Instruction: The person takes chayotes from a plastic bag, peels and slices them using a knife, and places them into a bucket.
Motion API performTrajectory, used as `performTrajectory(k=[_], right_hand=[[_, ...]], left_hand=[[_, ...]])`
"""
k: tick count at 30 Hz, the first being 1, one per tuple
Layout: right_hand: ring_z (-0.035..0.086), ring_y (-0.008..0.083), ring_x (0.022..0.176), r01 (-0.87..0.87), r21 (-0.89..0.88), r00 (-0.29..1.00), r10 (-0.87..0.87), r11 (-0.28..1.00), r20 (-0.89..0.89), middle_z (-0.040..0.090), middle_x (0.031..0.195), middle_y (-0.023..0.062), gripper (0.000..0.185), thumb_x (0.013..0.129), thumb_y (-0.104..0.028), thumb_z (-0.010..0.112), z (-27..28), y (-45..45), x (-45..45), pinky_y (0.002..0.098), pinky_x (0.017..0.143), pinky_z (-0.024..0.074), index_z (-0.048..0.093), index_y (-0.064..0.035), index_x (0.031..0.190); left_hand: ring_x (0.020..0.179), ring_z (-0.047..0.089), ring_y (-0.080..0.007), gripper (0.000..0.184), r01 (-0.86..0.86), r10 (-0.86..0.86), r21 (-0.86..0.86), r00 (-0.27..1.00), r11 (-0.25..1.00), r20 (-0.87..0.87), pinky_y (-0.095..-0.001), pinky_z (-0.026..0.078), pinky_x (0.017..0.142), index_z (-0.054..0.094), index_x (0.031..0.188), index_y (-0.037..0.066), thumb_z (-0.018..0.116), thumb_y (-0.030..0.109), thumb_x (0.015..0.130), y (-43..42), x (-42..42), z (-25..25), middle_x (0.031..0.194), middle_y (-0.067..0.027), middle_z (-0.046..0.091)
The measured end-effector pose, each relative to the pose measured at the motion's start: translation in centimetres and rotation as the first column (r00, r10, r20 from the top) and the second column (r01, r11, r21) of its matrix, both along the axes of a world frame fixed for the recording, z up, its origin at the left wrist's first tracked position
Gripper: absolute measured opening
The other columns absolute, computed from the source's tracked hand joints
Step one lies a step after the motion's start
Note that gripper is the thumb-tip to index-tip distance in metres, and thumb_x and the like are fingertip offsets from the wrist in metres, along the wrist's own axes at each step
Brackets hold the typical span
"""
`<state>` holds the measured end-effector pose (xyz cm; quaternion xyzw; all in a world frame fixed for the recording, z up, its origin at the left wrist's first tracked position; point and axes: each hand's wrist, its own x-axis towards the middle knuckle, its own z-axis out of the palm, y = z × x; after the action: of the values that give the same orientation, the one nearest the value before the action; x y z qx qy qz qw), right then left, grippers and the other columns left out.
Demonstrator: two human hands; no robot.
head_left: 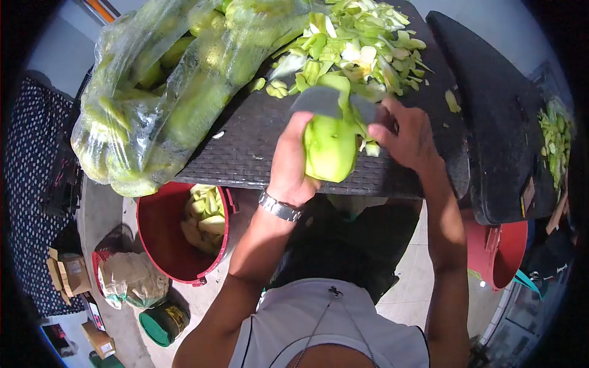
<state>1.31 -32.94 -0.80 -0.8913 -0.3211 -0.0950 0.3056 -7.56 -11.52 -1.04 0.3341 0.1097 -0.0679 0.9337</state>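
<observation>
My left hand, with a metal watch on its wrist, grips a pale green peeled fruit above the front edge of the dark woven table. My right hand is closed on a knife, its handle mostly hidden by the fingers. The wide grey blade lies across the top of the fruit and looks blurred. A strip of green peel rises beside the blade. Behind the fruit is a heap of green and white peelings.
A clear plastic bag of green fruit fills the table's left side. Below it stands a red bucket holding peeled pieces. A black board or tabletop and another red bucket are at right. A sack stands at lower left.
</observation>
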Motion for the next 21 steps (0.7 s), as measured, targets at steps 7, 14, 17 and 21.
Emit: performTrajectory(k=[7,14,17,21], right_hand=[[0.058,0.0296,0.060,0.420,-0.218,0.459,-0.413,0.881,-0.786,0.052,0.064,0.0104,0.054,0.098,-0.055,0.062,2.5,-0.9,5.5,0.0441,0.066,0.0505,0.063,-0.0029,0.111],[0.065,0.0335,0.055,0.175,0.198,0.922,-0.089,0.964,-0.378,0.065,0.068,0.0188,0.070,0.087,-0.070,0.068,1.8,1.5,-1.4,0.0437,0.058,0.0530,0.061,-0.0007,0.092],[0.069,0.0333,0.059,-0.010,0.081,0.982,0.025,0.997,-0.185,0.066,0.067,0.0109,0.058,0.084,-0.055,0.080,2.5,3.4,-6.5,0.0421,0.058,0.0546,0.057,-0.0034,0.096],[0.069,0.0259,0.057,-0.126,0.028,0.992,0.126,0.992,-0.024,0.063,0.064,0.0049,0.058,0.078,-0.047,0.087,1.1,3.8,-7.5,0.0358,0.053,0.0524,0.055,-0.0039,0.098]], left_hand=[[0.109,0.069,-0.0324,0.059,-0.044,0.037,-0.196,0.999,0.980,-0.040,-0.0539,0.061,0.082,0.056,0.141,0.009,0.044,0.055,0.106,0.4,0.5,0.9,0.126,-0.0152,0.068],[0.112,0.067,-0.0318,0.058,-0.119,0.112,-0.149,0.992,0.982,-0.057,-0.0513,0.055,0.097,0.056,0.140,0.007,0.046,0.052,0.105,0.8,0.9,0.1,0.127,-0.0154,0.067],[0.107,0.069,-0.0333,0.058,-0.115,0.118,-0.186,0.993,0.976,0.003,-0.0493,0.058,0.091,0.059,0.134,0.006,0.055,0.052,0.099,0.8,1.4,-2.4,0.120,-0.0178,0.069],[0.091,0.070,-0.0284,0.055,-0.061,0.058,-0.184,0.998,0.981,-0.023,-0.0442,0.059,0.080,0.062,0.125,0.007,0.057,0.054,0.097,0.0,1.0,-0.9,0.105,-0.0136,0.070]])
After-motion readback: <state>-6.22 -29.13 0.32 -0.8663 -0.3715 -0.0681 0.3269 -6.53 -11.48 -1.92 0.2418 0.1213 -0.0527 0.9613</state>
